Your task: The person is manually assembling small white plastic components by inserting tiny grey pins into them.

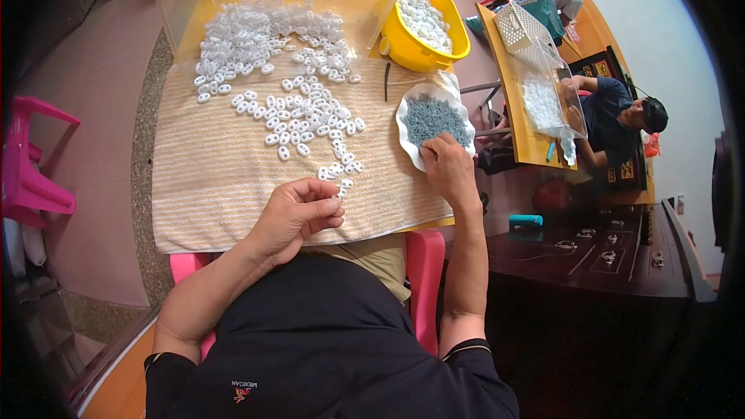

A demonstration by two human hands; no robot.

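My left hand [299, 213] is closed in a pinch over the near part of the towel. A small white plastic piece shows at its thumb and fingertips, mostly covered by them. Just beyond it lie many loose white oval pieces [299, 118], each with two holes, spread over the striped towel [202, 186]. At the right, my right hand [450, 169] reaches down into a white wavy-rimmed dish [405, 136] of small grey pieces [434, 118]. Its fingers are drawn together at the near edge of that pile; what they hold, if anything, is hidden.
A clear plastic bin [178, 23] lies open toward me, with more white pieces inside. Beside it stands a yellow basin [462, 46] of white parts. A dark thin strip [386, 81] lies near the dish. Another person works at a table [512, 101] to the right.
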